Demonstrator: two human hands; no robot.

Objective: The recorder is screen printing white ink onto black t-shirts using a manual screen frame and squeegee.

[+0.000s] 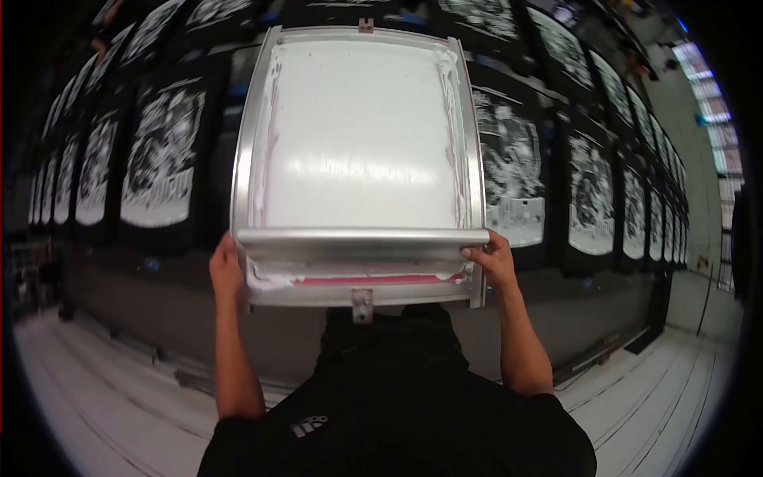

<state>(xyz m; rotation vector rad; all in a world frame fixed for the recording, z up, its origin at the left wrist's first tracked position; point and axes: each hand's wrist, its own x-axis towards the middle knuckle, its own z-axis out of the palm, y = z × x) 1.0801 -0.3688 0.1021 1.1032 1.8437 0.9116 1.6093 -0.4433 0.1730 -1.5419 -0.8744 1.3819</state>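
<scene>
A screen printing frame (242,159) with silver metal rails is in front of me, its pale mesh (358,119) smeared with white ink along both sides. Across its near part lies a long metal squeegee (358,237), reaching from rail to rail. My left hand (226,266) is closed at the left rail, beside the squeegee's end; its fingertips are mostly hidden behind the metal. At the other end my right hand (494,258) grips the squeegee, thumb on its front face and fingers around the outside. A reddish strip shows in the white ink below the squeegee.
Black fabric pieces with white-grey prints (163,155) lie in rows on a long dark table to the left, and more prints (513,175) to the right. Small metal clamps (362,306) stick out from the frame's near and far edges. The pale floor (95,397) has dark lines.
</scene>
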